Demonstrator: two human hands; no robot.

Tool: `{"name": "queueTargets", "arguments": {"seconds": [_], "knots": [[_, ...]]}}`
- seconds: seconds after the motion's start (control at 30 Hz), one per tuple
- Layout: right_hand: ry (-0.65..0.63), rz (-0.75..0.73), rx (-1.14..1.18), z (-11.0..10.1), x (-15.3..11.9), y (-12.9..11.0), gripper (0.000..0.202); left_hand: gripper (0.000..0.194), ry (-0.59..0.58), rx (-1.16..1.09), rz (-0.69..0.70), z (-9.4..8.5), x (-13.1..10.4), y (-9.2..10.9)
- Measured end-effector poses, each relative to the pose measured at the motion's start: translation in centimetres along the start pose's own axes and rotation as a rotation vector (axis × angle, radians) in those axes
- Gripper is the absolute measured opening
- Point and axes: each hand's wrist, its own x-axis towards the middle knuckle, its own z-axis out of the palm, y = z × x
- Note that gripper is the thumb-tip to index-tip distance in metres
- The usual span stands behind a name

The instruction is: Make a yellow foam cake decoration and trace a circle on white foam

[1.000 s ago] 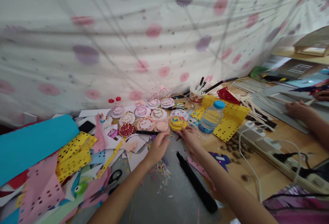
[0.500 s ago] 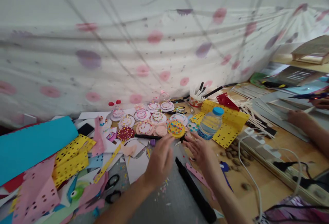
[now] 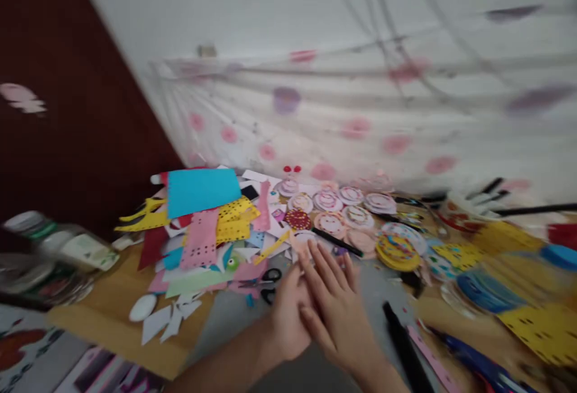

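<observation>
Two bare hands were in contact above the grey mat [image 3: 225, 321]: your right hand [image 3: 338, 306] lay across your left hand [image 3: 288, 318]. Your right hand was open, fingers extended. Your left was mostly covered, so its finger position could not be confirmed, nor whether anything small sat between the palms. No held object was seen.

The nearest articles were the white paper [image 3: 308, 239] just beyond your fingertips, the black pen [image 3: 337, 241] beside it, and the scissors [image 3: 270, 276] to the left of your left hand. The yellow paper disc [image 3: 398, 253] lay flat to the right, touched by neither hand.

In my judgement, good handling called for light palm contact, with elbows quiet and fingertips kept off the paper, which could have shifted or creased. You needed to keep your left wrist away from the scissors and your right forearm inside the thick black stick [image 3: 408, 351] and the blue glue gun [image 3: 469, 357], whose tip might have been hot.

Against the earlier frame, your hands had come together; they had been apart, near the disc. Your view had turned left: the bottle [image 3: 491, 285] appeared farther right, the dark red panel [image 3: 81, 104] had entered, and the other person's hands had left view.
</observation>
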Motion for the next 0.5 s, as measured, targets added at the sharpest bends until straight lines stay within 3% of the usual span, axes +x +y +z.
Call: {"name": "queueTargets", "arguments": {"seconds": [0.1, 0.13, 0.2, 0.27, 0.3, 0.33, 0.4, 0.5], "knots": [[0.039, -0.069, -0.2, 2.1, 1.6, 1.2, 0.062, 0.061, -0.132, -0.286, -0.021, -7.2, -3.2, 0.7], [0.078, -0.053, -0.185, 2.6, 2.1, 1.5, 0.058, 0.051, -0.084, -0.319, 0.0, -10.0, -4.3, 0.6], [0.113, -0.031, -0.103, 3.7, 3.6, 1.8, 0.047, 0.034, 0.161, -0.095, 0.029, -15.5, -5.7, 0.0], [0.076, -0.019, 0.01, 5.6, 5.8, 1.9, 0.038, 0.031, 0.374, 0.324, 0.112, -20.3, -5.7, -1.1], [0.044, 0.005, 0.07, 6.8, 7.2, 1.9, 0.034, 0.033, 0.421, 0.583, 0.18, -22.1, -5.0, -1.7], [0.009, 0.048, 0.129, 8.2, 8.7, 1.9, 0.032, 0.036, 0.391, 0.853, 0.228, -23.6, -4.0, -2.3], [-0.037, 0.18, 0.206, 11.0, 12.2, 2.2, 0.025, 0.044, 0.287, 0.988, 0.271, -25.2, -1.0, -3.5], [-0.042, 0.302, 0.183, 14.5, 17.9, 3.2, 0.018, 0.066, 0.057, 1.107, 0.285, -25.9, 3.7, -5.4]]}}
